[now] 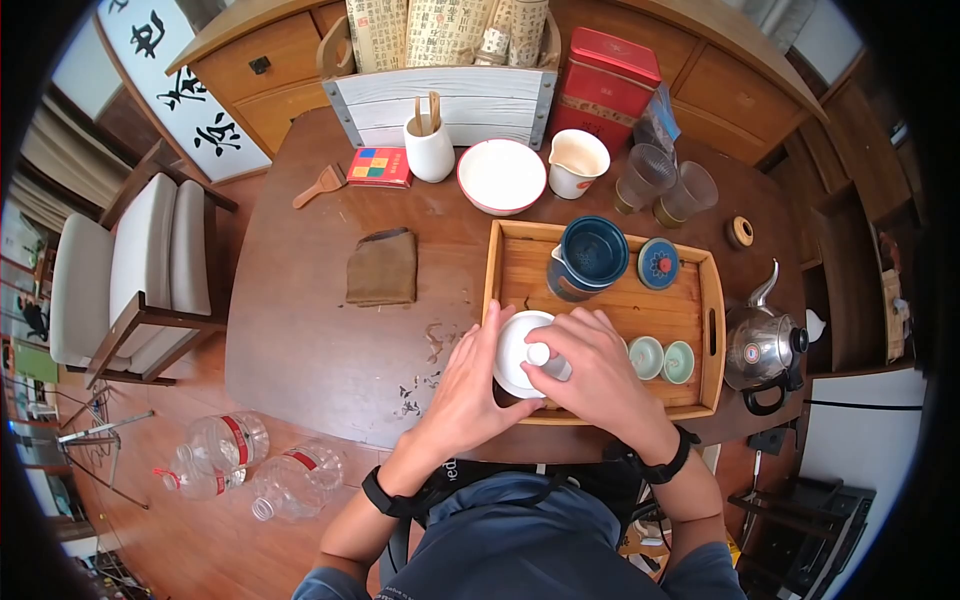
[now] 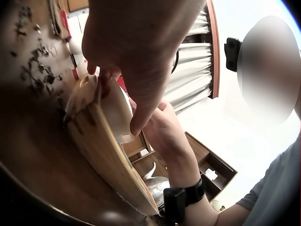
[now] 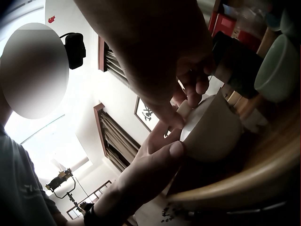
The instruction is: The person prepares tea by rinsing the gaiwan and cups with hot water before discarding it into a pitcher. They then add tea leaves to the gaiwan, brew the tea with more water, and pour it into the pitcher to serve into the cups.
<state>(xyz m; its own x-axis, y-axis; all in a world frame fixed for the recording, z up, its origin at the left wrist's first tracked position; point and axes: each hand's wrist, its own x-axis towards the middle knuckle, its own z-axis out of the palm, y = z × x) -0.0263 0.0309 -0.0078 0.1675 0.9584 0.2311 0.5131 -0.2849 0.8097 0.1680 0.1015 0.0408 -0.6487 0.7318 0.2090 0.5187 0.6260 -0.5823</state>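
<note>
The table (image 1: 300,340) was the broadest thing about the person, its near edge running just in front of the body. A tray (image 1: 520,265) lay on its right half, near rim close to that edge, and a crate (image 1: 480,105) lined the far side with a tin (image 1: 605,85) to its right. The kettle (image 1: 757,345) stood just outside the tray's right rim, near the table's right edge, narrowing the room on that side. Toward the left, a wide stretch of tabletop lay between the tray's left rim and the table's edge, with a folded cloth (image 1: 382,268) in it, well apart from the hands. The left hand (image 1: 465,380) reached over the tray's left rim, thumb and fingers spread around the white gaiwan (image 3: 211,136) and grasping its side. The right hand (image 1: 598,365) came in over the near rim, thumb and fingertips pinching the knob (image 1: 538,353) of the gaiwan's lid (image 1: 512,350). The gaiwan was at the tray's left side; whether its base touched the tray could not be told. A blue pot (image 1: 590,255) stood beyond it, apart, by the far rim, with a pot lid (image 1: 658,263) to its right. Small cups (image 1: 678,362) sat right of the right hand, the nearest partly hidden by it. Tea leaves (image 1: 410,400) lay scattered left of the tray.
</note>
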